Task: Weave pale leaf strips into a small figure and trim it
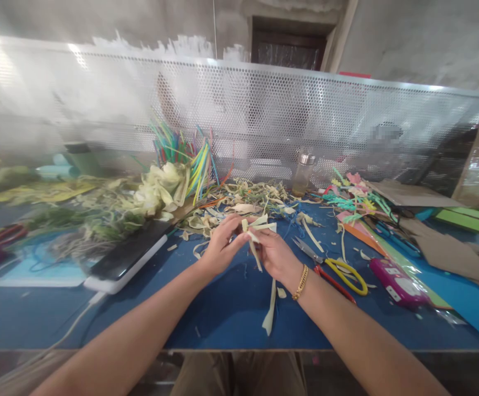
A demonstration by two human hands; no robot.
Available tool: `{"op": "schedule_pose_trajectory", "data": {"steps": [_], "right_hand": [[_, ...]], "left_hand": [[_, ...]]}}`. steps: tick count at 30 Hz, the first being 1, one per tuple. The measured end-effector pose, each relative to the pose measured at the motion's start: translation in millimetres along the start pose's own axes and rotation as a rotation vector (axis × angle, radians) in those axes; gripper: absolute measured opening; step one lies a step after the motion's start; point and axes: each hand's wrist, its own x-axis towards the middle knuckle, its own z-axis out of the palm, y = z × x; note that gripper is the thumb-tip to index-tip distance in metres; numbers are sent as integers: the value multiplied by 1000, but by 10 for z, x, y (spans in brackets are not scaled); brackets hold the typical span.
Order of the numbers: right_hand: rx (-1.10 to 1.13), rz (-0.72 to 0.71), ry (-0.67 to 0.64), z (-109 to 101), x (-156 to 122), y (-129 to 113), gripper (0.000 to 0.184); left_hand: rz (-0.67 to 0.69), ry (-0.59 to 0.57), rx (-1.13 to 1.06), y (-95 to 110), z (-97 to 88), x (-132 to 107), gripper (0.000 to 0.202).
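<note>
**Between the left hand and right hand, one bundle of pale strips is being held**

Both hands are grasping it with their fingertips; neither is hanging free. Its upper ends are fanning out to the right, while one longer tail is slanting down toward the near edge of the blue table, its tip lying nearer the right hand. Overlaps are keeping me from counting the strips.

Below the right wrist, one loose strip is lying lengthways toward that edge. Beside the right forearm, one pair of scissors is resting. Farther out, one purple object is lying rightward, one phone-like device leftward; one glass bottle is standing behind.
</note>
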Motion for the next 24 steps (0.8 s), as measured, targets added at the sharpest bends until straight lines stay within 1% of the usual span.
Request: {"op": "schedule_pose_trajectory", "data": {"steps": [3, 4, 6, 8, 9, 11, 13, 15, 16, 18, 20, 22, 24], "right_hand": [[13, -54, 29, 5, -3, 20, 25], [21, -74, 45, 9, -4, 25, 25], [31, -117, 86, 17, -6, 27, 24], [27, -142, 111, 24, -8, 22, 23], [24, -146, 112, 28, -9, 19, 23], [20, -133, 86, 34, -14, 15, 23], [9, -106, 55, 35, -19, 19, 23], [-27, -99, 41, 25, -21, 29, 23], [-68, -115, 44, 15, -21, 35, 23], [-212, -212, 71, -11, -17, 47, 24], [-409, -356, 103, -40, -12, 53, 27], [-572, -475, 121, -62, -8, 53, 30], [-658, -535, 118, -75, -5, 50, 31]], "left_hand": [[-83, 67, -69, -18, 24, -26, 35], [-92, 58, -93, -29, 33, -31, 38], [-62, -9, -103, -48, 50, -35, 56], [-18, -71, -44, -51, 58, -27, 70], [-8, -78, 2, -45, 57, -21, 71], [-1, -74, 83, -21, 46, -8, 65], [3, -82, 108, 7, 25, -2, 65], [5, -107, 47, 23, 6, -5, 67], [-2, -107, -4, 23, 2, -8, 63], [-41, -53, -100, 5, 9, -14, 48], [-111, 21, -160, -24, 33, -14, 38], [-189, 58, -217, -50, 61, -8, 37], [-245, 56, -291, -64, 81, 3, 37]]}}
